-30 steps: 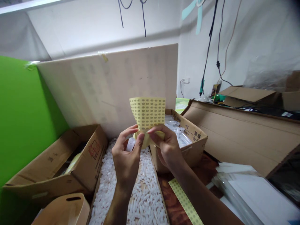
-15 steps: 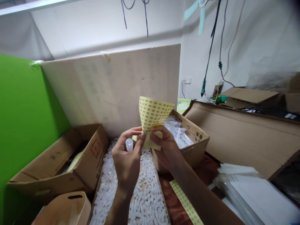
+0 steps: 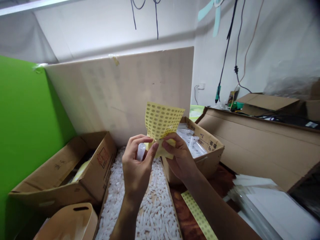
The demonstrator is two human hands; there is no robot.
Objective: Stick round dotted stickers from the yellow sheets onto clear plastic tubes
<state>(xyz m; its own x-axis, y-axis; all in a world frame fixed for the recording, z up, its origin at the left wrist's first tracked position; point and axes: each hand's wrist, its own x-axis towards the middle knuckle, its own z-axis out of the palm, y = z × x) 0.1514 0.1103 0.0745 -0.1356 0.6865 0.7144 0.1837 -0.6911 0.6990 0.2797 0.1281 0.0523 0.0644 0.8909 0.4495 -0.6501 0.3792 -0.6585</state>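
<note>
My left hand (image 3: 136, 166) is raised over the tray of white pieces, fingers curled round a small clear plastic tube (image 3: 140, 151). Its thumb also presses on the lower edge of a yellow sheet of small stickers (image 3: 162, 121). My right hand (image 3: 181, 160) pinches the same sheet from the right, thumb and fingers closed on its bottom edge. The sheet stands up between both hands, curled at its left side.
A shallow box full of small white plastic pieces (image 3: 152, 206) lies below the hands. Open cardboard boxes stand at left (image 3: 62, 176) and right (image 3: 202, 146), the right one holding clear tubes. A yellow sticker strip (image 3: 197, 215) lies on the table. A cardboard panel (image 3: 120, 93) stands behind.
The sticker sheet has bent and tilted to the right, and both hands shifted slightly right. The tube in my left hand has turned more upright behind the fingers.
</note>
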